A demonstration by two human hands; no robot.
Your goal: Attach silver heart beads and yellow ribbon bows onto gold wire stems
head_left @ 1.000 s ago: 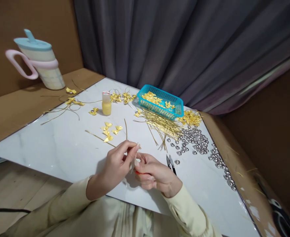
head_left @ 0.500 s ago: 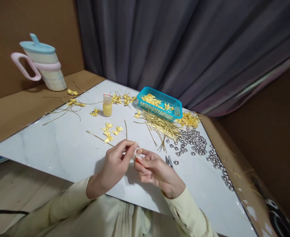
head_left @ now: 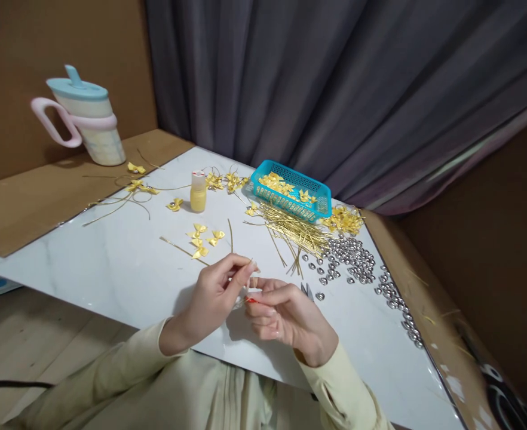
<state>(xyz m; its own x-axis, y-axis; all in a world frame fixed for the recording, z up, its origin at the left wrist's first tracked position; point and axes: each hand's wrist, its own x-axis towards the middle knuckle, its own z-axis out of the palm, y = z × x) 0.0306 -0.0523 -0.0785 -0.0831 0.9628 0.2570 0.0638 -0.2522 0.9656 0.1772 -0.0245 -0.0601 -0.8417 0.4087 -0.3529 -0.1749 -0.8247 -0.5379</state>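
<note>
Over the front of the white table, my left hand (head_left: 212, 295) pinches with thumb and index finger; a thin sliver pokes up at its fingertips, too small to name. Close against it, my right hand (head_left: 290, 316) is closed on a small item with a red part (head_left: 251, 300) and whitish, clear bits, largely hidden by the fingers. Just beyond my right hand, the tips of small scissors (head_left: 307, 291) show next to a silver heart-shaped bead (head_left: 319, 296). Yellow ribbon bows (head_left: 199, 243) and a gold cord piece (head_left: 180, 248) lie beyond my left hand.
A blue basket (head_left: 260, 162) of yellow bows stands at the back, with gold cords (head_left: 297, 230) before it. Silver beads (head_left: 355, 257) spread along the right. A small yellow bottle (head_left: 198, 194) stands mid-left; a handled cup (head_left: 97, 128) is at the far left.
The whitish loop between my fingers has dropped and turned, and my right index finger has straightened slightly. The view has shifted a little; the things on the table lie as before.
</note>
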